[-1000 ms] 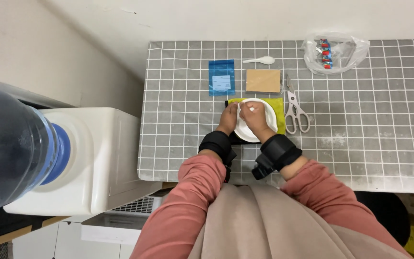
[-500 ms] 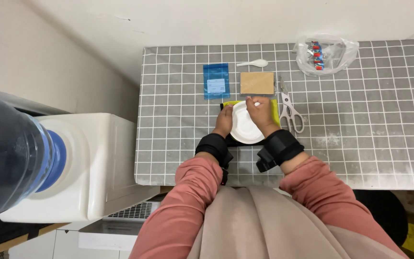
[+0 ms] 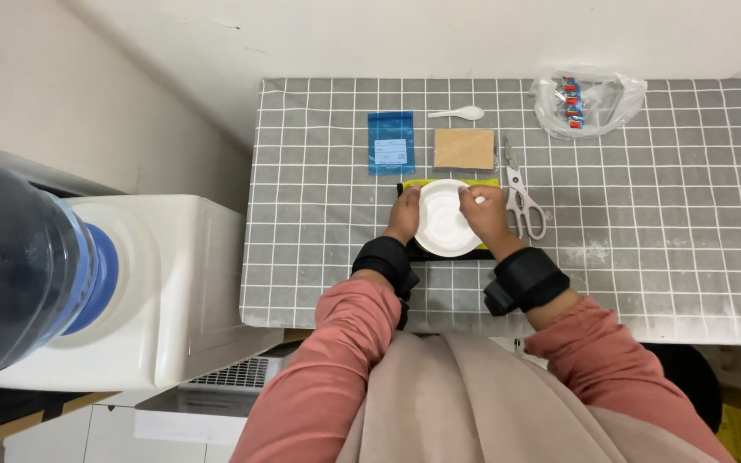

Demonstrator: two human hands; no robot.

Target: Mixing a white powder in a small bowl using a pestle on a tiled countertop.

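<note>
White bowl (image 3: 443, 225) sits between both hands: left hand (image 3: 404, 216) cups its rim, right hand (image 3: 488, 216) pinches a small white bit; scissors (image 3: 522, 199) lie just right.

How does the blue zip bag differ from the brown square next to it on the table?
The blue zip bag is taller than wide and carries a pale label; the brown square is wider and plain. The bag lies left, the square right, nearer the scissors. Both lie flat on the gridded table, untouched by either hand.
</note>
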